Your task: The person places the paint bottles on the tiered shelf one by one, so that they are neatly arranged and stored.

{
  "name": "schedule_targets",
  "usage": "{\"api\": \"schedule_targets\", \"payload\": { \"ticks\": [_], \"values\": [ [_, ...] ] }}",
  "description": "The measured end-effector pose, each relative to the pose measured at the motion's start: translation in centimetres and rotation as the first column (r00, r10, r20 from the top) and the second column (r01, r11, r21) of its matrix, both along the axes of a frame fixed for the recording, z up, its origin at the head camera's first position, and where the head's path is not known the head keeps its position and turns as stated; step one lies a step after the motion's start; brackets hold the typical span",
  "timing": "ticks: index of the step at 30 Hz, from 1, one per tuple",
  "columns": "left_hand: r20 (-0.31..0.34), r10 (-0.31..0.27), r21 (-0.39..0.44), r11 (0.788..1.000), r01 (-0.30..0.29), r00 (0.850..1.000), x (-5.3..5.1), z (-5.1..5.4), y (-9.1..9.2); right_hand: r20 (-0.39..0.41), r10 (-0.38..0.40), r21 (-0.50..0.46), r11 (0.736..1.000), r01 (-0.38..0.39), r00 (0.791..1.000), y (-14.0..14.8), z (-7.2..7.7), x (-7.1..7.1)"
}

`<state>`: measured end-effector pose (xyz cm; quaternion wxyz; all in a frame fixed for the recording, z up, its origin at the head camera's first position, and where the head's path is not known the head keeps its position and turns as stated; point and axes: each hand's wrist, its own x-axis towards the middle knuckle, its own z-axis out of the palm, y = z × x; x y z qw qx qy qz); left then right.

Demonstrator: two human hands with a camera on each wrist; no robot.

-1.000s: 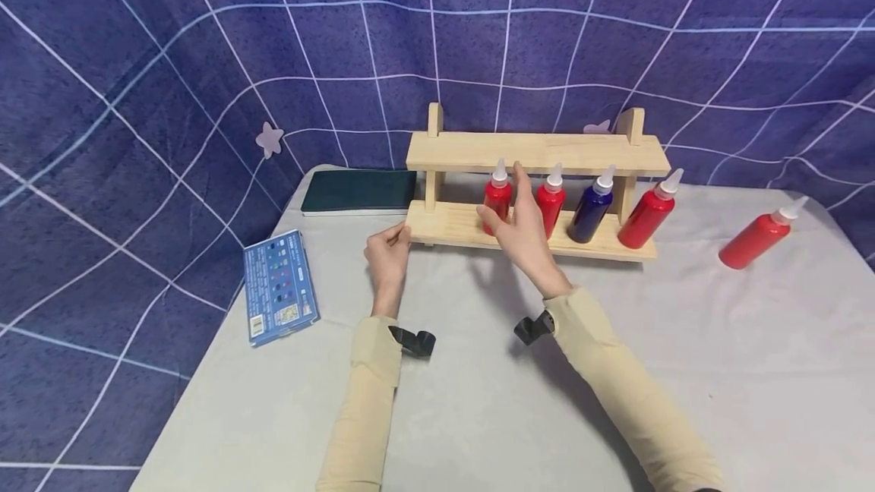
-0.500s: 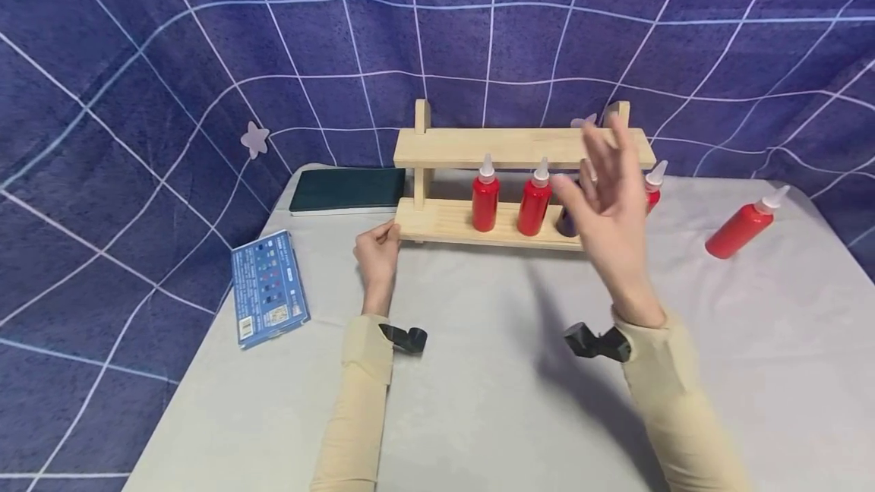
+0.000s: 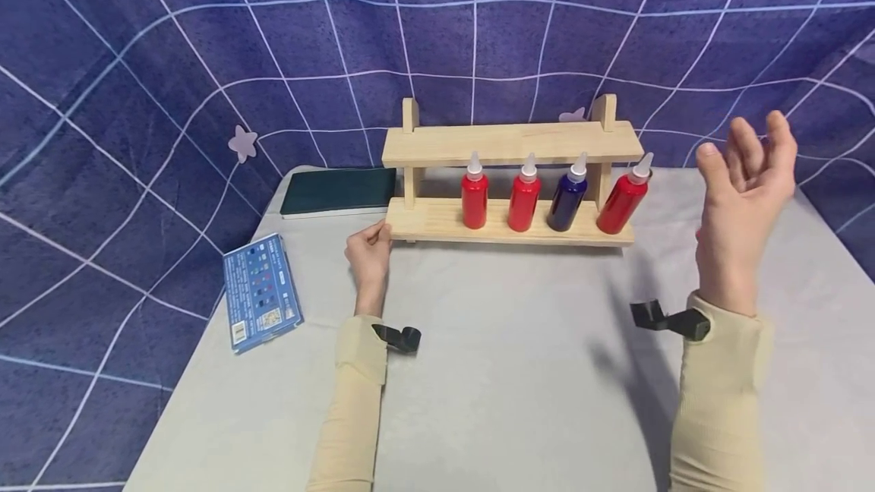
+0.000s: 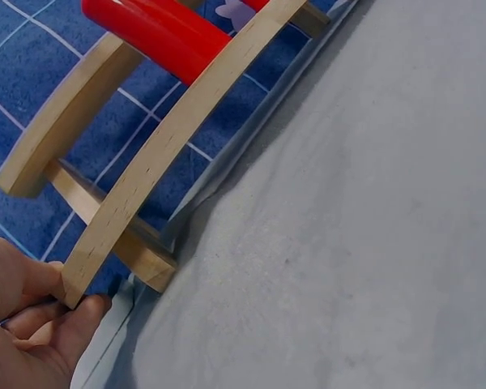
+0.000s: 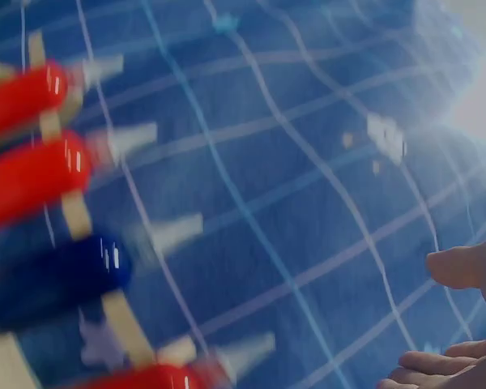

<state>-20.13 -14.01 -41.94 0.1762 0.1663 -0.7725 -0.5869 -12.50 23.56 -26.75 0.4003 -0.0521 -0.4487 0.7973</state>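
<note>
My left hand (image 3: 370,253) pinches the left end of the lower board of a two-tier wooden rack (image 3: 509,141); the left wrist view shows thumb and fingers on that board end (image 4: 89,263). On the lower board stand a red squeeze bottle (image 3: 475,202), a second red bottle (image 3: 523,204), a dark blue bottle (image 3: 567,203) and, tilted at the right end, another red bottle (image 3: 622,205). All have white pointed caps. Right of the rack, my right hand (image 3: 741,211) is raised with fingers apart, holding nothing. It hides nearly all of a red thing behind it.
Left of the rack lies a dark green flat book-like item (image 3: 338,190). A blue printed box (image 3: 263,293) lies nearer on the grey-white tablecloth (image 3: 506,370). A blue gridded curtain (image 3: 437,36) hangs close behind the rack.
My right hand has moved away from the leftmost bottle, passing in front of the others to the far right. My left hand keeps its pinch on the rack. The view has shifted slightly.
</note>
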Motion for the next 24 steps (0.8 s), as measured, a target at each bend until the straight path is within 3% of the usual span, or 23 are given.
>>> {"api": "schedule_targets", "payload": {
  "ticks": [6, 12, 16, 24],
  "values": [
    [0.016, 0.014, 0.004, 1.0, -0.014, 1.0, 0.3, 0.0, -0.4, 0.118, -0.134, 0.023, 0.991, 0.132, 0.984, 3.4, -1.5, -1.2],
    [0.007, 0.016, -0.02, 1.0, -0.016, 1.0, 0.2, 0.5, -0.4, 0.274, -0.221, 0.07, 0.975, 0.21, 0.936, 6.2, -4.1, -1.9],
    [0.015, 0.011, -0.009, 1.0, -0.011, 1.0, 0.1, 0.6, -0.2, 0.359, -0.216, 0.057, 0.976, 0.21, 0.908, 7.9, -6.2, -2.7],
    [0.022, 0.0, 0.008, 1.0, 0.0, 1.0, -0.1, 0.3, -0.1, 0.56, -0.185, 0.052, 0.981, 0.189, 0.808, 10.3, -10.3, -3.9]
  ]
}}
